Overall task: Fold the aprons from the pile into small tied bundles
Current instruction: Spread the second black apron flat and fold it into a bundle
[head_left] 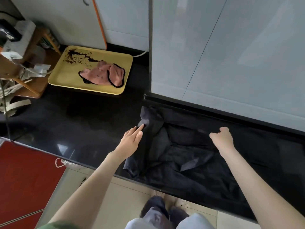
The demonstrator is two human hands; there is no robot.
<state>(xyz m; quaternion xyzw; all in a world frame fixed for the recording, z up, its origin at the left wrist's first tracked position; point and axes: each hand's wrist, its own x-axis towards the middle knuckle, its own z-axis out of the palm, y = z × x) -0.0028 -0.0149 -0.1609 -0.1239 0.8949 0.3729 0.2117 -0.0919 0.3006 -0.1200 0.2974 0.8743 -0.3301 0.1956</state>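
On black counter (82,116), apron (181,146) under left fingers (140,129)

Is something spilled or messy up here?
Yes. Dark brown splatter marks the far corner of the yellow tray on the black counter. It looks like spilled liquid. A crumpled pink cloth lies on the tray beside it.

Soft, even light falls fairly bright on the pale wall (231,47), which carries a faint sheen at upper right. The glossy black desk (82,126) shows small white reflections near its front edge. The black apron (181,154) sinks into it, its folds barely readable. Shadows are weak. Straight lines bow toward the frame edges, and everything is slightly soft.
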